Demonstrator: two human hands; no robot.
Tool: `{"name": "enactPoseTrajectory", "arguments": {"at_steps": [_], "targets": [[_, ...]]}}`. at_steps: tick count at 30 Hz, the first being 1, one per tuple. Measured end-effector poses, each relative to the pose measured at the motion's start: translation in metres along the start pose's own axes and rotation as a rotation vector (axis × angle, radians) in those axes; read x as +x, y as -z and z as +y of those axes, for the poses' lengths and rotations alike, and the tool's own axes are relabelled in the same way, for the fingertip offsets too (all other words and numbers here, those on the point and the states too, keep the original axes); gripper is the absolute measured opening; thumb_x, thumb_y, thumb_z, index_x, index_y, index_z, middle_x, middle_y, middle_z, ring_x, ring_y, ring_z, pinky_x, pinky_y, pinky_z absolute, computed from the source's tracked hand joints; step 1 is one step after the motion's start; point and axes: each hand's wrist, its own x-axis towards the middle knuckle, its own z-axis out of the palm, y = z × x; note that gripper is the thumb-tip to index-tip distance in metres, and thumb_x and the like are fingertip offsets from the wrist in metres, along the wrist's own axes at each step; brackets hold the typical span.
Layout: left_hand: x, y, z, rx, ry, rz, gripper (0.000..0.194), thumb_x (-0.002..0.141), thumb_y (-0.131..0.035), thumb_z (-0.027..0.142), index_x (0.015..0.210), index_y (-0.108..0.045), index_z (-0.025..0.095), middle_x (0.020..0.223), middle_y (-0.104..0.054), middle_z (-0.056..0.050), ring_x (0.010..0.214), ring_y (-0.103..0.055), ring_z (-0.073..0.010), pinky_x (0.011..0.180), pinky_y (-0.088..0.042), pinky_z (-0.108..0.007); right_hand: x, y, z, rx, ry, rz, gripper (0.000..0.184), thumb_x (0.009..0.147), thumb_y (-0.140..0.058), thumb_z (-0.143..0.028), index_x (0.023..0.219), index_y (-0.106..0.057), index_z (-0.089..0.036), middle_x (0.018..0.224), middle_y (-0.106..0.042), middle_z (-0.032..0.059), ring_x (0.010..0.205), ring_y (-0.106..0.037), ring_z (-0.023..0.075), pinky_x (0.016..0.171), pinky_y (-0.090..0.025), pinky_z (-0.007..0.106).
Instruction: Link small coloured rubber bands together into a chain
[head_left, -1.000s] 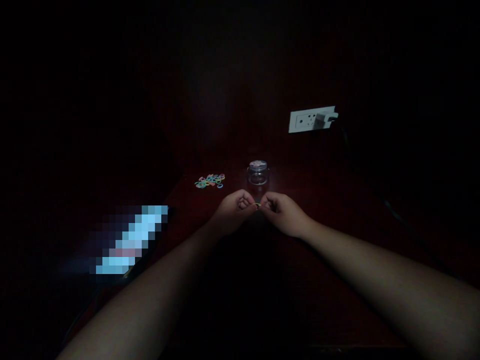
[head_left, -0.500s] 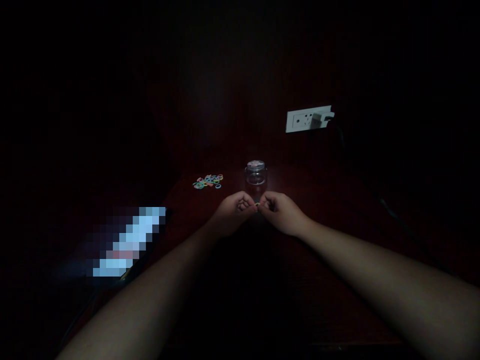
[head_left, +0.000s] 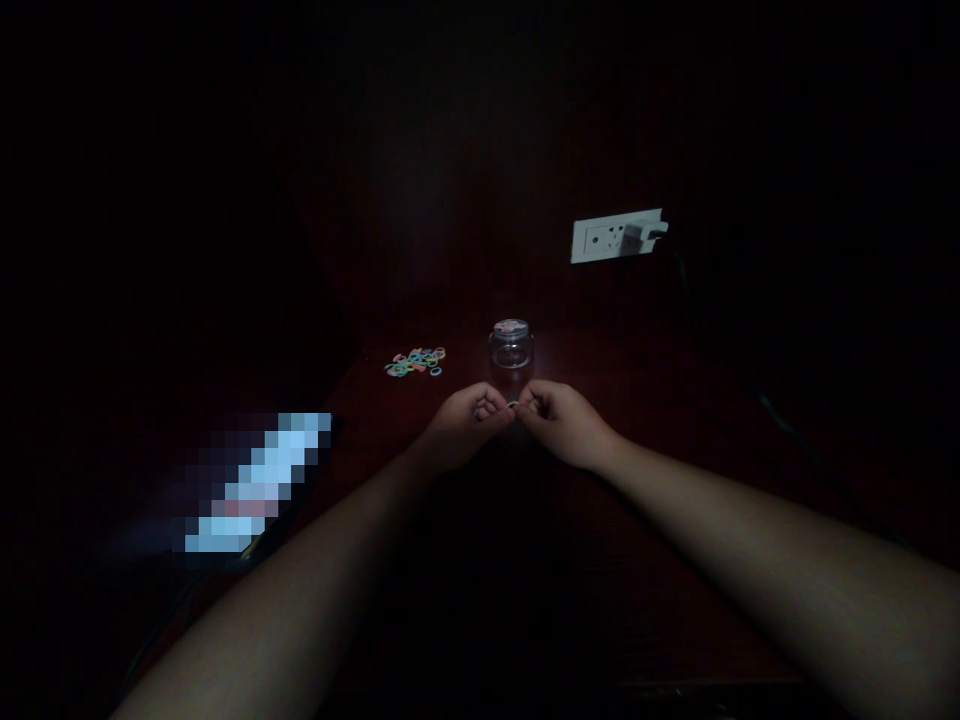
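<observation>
Between the fingertips of both hands is a small yellowish hair tie [head_left: 513,404], mostly covered by the fingers. My left hand [head_left: 472,425] pinches its left side, and my right hand [head_left: 561,420] pinches its right side, with the fingertips almost meeting. Just beyond them stands a clear lidded jar [head_left: 511,350], upright, with a pinkish pattern on its lid. A loose pile of pastel hair ties [head_left: 415,362] lies to the left of the jar.
At the left, a lit screen [head_left: 259,480], blurred into blocks, sits by the dark reddish table [head_left: 645,560]. A white wall socket [head_left: 616,236] with a plugged-in adapter is at the back right. A cable [head_left: 780,415] runs along the right side.
Both hands stay in nearly the same place, and the fingertips have drawn slightly closer together around the hair tie. The jar and the pile have not moved.
</observation>
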Motion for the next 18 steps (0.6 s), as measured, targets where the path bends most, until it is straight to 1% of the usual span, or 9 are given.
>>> {"name": "enactPoseTrajectory", "arguments": {"at_steps": [5, 9, 18], "targets": [[0.0004, 0.0001, -0.001, 0.006, 0.005, -0.004, 0.023, 0.074, -0.058, 0.035, 0.079, -0.053, 0.014, 0.064, -0.052, 0.002, 0.053, -0.042, -0.0062, 0.049, -0.032, -0.018, -0.0004, 0.0003, -0.0016, 0.006, -0.008, -0.007, 0.014, 0.073, -0.052, -0.029, 0.067, -0.048, -0.017, 0.055, -0.044, -0.004, 0.049, -0.038, 0.0081, 0.047, -0.028, 0.021], [0.0006, 0.0001, -0.0015, 0.017, 0.012, 0.016, 0.023, 0.074, -0.057, 0.036, 0.076, -0.052, 0.014, 0.061, -0.05, 0.003, 0.051, -0.04, -0.006, 0.047, -0.03, -0.017, 0.0002, -0.0001, -0.0001, 0.004, 0.006, -0.004, 0.015, 0.074, -0.052, -0.029, 0.066, -0.047, -0.017, 0.056, -0.044, -0.0033, 0.051, -0.039, 0.0084, 0.047, -0.029, 0.021], [-0.0005, -0.0002, 0.0019, 0.03, 0.022, 0.031, 0.023, 0.075, -0.057, 0.036, 0.075, -0.052, 0.014, 0.06, -0.049, 0.003, 0.05, -0.039, -0.0057, 0.046, -0.028, -0.017, 0.0004, -0.0001, 0.0003, -0.016, -0.005, 0.007, 0.015, 0.078, -0.045, -0.027, 0.067, -0.047, -0.017, 0.058, -0.046, -0.0026, 0.052, -0.04, 0.0092, 0.048, -0.029, 0.021]]}}
